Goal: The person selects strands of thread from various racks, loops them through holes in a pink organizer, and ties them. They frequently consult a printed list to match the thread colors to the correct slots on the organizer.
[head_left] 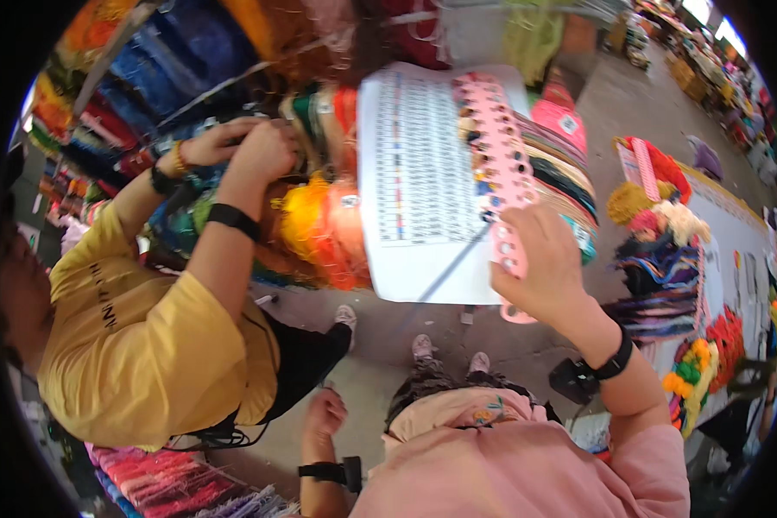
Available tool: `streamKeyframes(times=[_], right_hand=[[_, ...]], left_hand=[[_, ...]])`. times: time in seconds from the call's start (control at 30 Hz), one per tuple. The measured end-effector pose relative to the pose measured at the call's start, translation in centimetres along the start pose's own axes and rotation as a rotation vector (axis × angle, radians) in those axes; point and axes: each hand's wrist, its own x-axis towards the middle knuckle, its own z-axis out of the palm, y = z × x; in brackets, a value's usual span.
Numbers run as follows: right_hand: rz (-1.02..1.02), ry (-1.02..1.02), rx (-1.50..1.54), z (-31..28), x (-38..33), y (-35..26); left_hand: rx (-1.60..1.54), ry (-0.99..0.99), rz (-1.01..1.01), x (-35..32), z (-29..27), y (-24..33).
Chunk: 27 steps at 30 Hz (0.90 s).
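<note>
Holding a pink card (502, 164) and a white sheet (414, 173) up together, the right hand (540, 263) has fingers curled around the card's lower end, thumb on the front. Card is a long strip with rows of holes, yarn samples threaded through them. Sheet is a printed table with a column of small colour marks, sitting just left of and behind the card, touching it. Both are raised in front of the person, centre of view, above the floor (457, 345) and the person's shoes (423, 347).

Left hand (324, 413) is low, by the person's waist, loosely closed, holding nothing; black band on its wrist. Right wrist also has a black band.

Behind the sheet: orange yarn (315, 224) bundles, more skeins stacked along a rack (147, 52) upper left. To the right, a table (734, 233) carrying piles of coloured yarn.

A co-worker in a yellow shirt (138, 345) stands at left, both hands (246, 147) reaching into the yarn on the rack, well apart from the card; what their fingers grip cannot be told.
</note>
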Motion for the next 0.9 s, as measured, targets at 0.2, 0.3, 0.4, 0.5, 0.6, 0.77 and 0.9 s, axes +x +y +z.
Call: streamKeyframes(times=[0.2,0.3,0.4,0.5,0.6,0.77,0.9], right_hand=[[0.001,-0.116,-0.062,-0.6,0.5,-1.4],[-0.04,-0.064,-0.018,-1.3,0.3,-2.1],[0.044,0.069,0.032,-2.7,-1.4,-2.0],[0.304,-0.003,0.155,-3.8,-4.0,-1.2],[0.658,-0.044,0.306,-3.4,-6.0,-0.5],[0.986,-0.063,0.929,-1.9,-4.4,-1.5],[0.967,-0.055,1.081,-1.1,-4.0,-1.1]], left_hand=[[1.369,0.379,0.527,0.3,3.3,-1.8],[1.403,0.11,1.008,-2.6,14.5,3.4],[1.35,-0.096,1.499,-4.9,23.0,7.3],[1.352,-0.209,1.642,-4.7,28.1,9.7],[1.459,-0.332,1.693,-2.8,31.4,10.5],[1.639,-0.238,1.577,0.2,32.9,10.6],[1.745,-0.209,1.66,1.4,33.2,10.9]])
